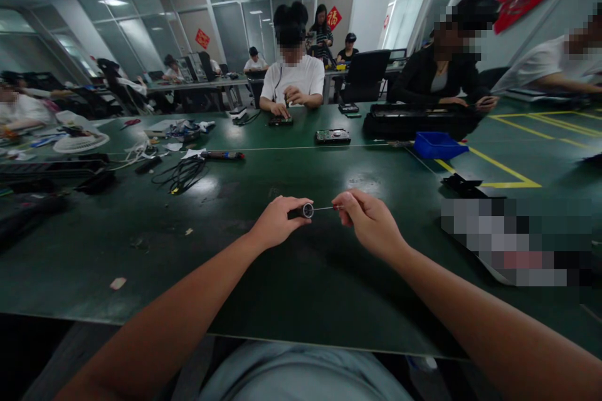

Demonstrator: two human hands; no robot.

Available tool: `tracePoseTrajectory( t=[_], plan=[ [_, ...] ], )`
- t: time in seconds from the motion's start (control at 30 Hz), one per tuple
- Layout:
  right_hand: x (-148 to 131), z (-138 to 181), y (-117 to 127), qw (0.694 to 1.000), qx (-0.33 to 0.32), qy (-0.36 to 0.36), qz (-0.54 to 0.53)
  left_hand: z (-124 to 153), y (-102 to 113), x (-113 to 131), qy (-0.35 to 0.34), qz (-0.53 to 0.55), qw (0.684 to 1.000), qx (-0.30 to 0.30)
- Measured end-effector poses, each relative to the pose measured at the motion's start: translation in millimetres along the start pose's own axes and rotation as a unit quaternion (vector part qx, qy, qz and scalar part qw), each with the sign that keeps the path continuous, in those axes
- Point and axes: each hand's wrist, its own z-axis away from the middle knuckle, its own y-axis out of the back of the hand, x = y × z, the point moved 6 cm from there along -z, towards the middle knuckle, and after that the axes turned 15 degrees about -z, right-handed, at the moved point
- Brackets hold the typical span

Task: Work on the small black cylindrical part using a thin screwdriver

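Between the thumb and fingers of my left hand (pixel 275 222) sits a small dark cylindrical part (pixel 307 210), its round, light-rimmed end turned toward me. My right hand (pixel 374 222) is closed around a thin screwdriver (pixel 323 208) with a reddish handle. The screwdriver's metal shaft points left, and its tip reaches the rim of the cylindrical part; whether it is inside or only touching, I cannot tell. Both hands are held above the green table (pixel 263 288), fairly close together. My fingers hide most of the cylinder's body and the screwdriver handle.
A black cable (pixel 183 174) and a pen-like tool (pixel 223 155) lie left of centre. Farther back are a hard drive (pixel 333 136), a blue bin (pixel 437 145) and a long black housing (pixel 414 120). A blurred-out object lies right. Co-workers sit opposite, one handling a small device (pixel 281 120).
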Motion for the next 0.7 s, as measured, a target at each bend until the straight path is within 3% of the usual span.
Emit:
tracePoseTrajectory(
  t=[0.43,0.7],
  plan=[
    [0.7,0.8,-3.8,1.000,-0.025,0.010,0.000,-0.2,1.4,-2.9,-0.002,-0.009,1.000,0.013],
    [3.7,1.3,-0.5,1.000,0.017,-0.013,0.019,0.6,2.6,-5.3,0.009,-0.009,1.000,0.017]
  ],
)
